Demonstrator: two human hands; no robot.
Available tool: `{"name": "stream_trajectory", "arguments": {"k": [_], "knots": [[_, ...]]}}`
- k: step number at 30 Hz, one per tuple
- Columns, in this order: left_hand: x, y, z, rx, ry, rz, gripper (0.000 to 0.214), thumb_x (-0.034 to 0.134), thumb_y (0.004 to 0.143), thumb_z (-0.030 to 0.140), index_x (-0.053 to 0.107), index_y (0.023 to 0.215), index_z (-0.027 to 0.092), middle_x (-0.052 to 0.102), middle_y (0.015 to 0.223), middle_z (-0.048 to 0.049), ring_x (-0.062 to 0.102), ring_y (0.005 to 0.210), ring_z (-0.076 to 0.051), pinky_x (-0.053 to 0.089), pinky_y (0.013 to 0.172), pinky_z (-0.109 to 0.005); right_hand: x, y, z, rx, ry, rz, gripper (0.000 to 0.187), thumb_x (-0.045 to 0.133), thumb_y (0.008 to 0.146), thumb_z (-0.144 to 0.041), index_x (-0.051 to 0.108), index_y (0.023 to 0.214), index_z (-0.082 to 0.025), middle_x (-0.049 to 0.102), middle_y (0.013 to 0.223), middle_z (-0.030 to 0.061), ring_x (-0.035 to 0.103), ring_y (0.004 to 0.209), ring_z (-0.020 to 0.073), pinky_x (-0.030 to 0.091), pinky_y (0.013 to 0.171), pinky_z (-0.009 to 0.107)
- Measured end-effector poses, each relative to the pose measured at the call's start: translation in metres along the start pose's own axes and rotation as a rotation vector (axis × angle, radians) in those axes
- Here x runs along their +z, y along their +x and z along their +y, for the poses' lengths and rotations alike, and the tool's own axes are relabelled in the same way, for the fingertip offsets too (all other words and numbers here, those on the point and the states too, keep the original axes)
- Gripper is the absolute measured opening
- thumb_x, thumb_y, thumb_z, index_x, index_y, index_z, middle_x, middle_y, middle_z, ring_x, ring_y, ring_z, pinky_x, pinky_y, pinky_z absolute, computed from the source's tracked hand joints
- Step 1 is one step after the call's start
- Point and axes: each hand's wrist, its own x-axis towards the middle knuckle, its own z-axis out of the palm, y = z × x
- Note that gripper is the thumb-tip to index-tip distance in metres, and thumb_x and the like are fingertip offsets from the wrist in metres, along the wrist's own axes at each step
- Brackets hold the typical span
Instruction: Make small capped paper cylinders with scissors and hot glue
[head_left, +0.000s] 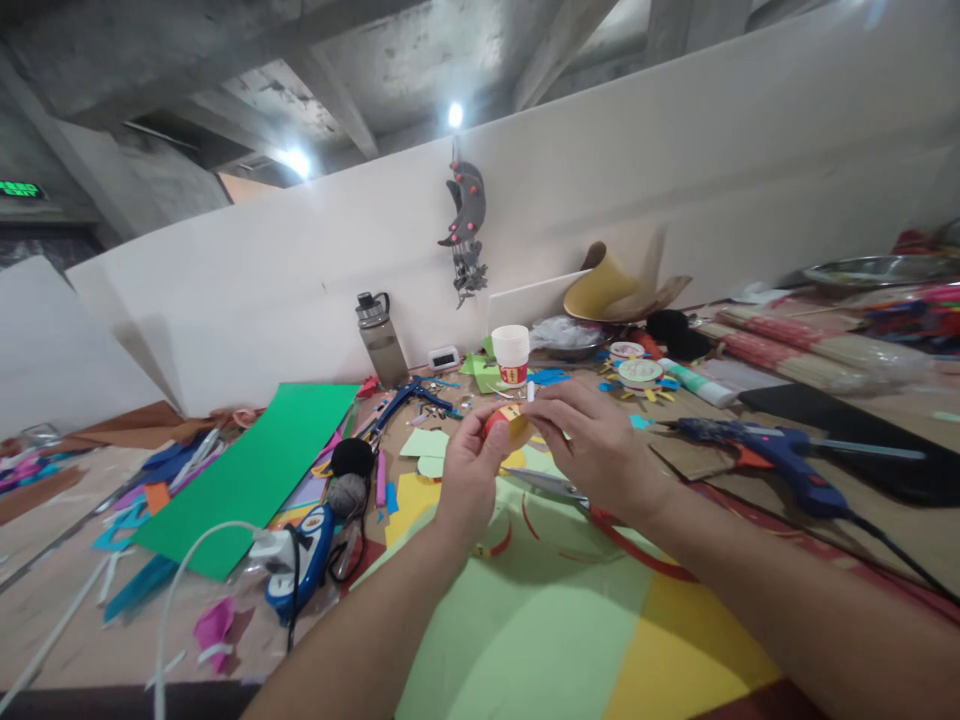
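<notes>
My left hand (474, 465) is closed around a small red and yellow piece (516, 424), held up above the work surface. It looks like a curved paper piece, partly hidden by my fingers. With fingers pinched, my right hand (596, 440) reaches the right edge of that piece; whether it grips the piece or something small there is hidden. Below my hands lie scissors (541, 482), partly covered by the right hand, on light green paper (525, 610). Thin red strips (529, 517) are scattered on this paper. Just beyond stands a stack of white paper cups (511, 345).
A blue glue gun (780, 455) lies on the right with its cord. On the left are a green sheet (259, 470) and a blue power strip (304, 570) with a white cable. A bottle (381, 340) stands by the white partition (300, 260). Yarn balls (351, 458) sit nearby.
</notes>
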Motion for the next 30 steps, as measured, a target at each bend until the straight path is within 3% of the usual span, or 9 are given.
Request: {"name": "stream_trajectory", "arguments": {"k": [10, 19, 30], "knots": [[0.0020, -0.0017, 0.0022, -0.004, 0.009, 0.011, 0.022, 0.067, 0.086, 0.035, 0.069, 0.105, 0.023, 0.068, 0.105, -0.0038, 0.062, 0.099, -0.016, 0.047, 0.093, -0.031, 0.0014, -0.0043, 0.0019, 0.003, -0.021, -0.017, 0.011, 0.056, 0.090, -0.010, 0.064, 0.092, -0.017, 0.067, 0.087, 0.0093, 0.058, 0.081, 0.0208, 0.050, 0.071, 0.034], [0.0030, -0.0019, 0.0032, 0.001, 0.053, -0.014, 0.029, 0.068, 0.084, 0.037, 0.069, 0.108, 0.020, 0.068, 0.108, -0.0073, 0.062, 0.103, -0.019, 0.046, 0.096, -0.033, -0.0004, -0.0068, -0.0003, -0.010, 0.019, -0.022, 0.017, 0.057, 0.090, -0.011, 0.065, 0.102, -0.020, 0.066, 0.091, 0.0080, 0.056, 0.082, 0.0197, 0.049, 0.072, 0.033], [0.0062, -0.0019, 0.0054, -0.042, -0.009, 0.031, 0.026, 0.069, 0.083, 0.037, 0.070, 0.103, 0.021, 0.070, 0.102, -0.0045, 0.063, 0.092, -0.016, 0.049, 0.085, -0.028, 0.0025, -0.0068, 0.0018, 0.066, 0.077, 0.035, 0.017, 0.060, 0.089, -0.012, 0.065, 0.102, -0.022, 0.068, 0.093, 0.0077, 0.060, 0.085, 0.0205, 0.052, 0.075, 0.036]]}}
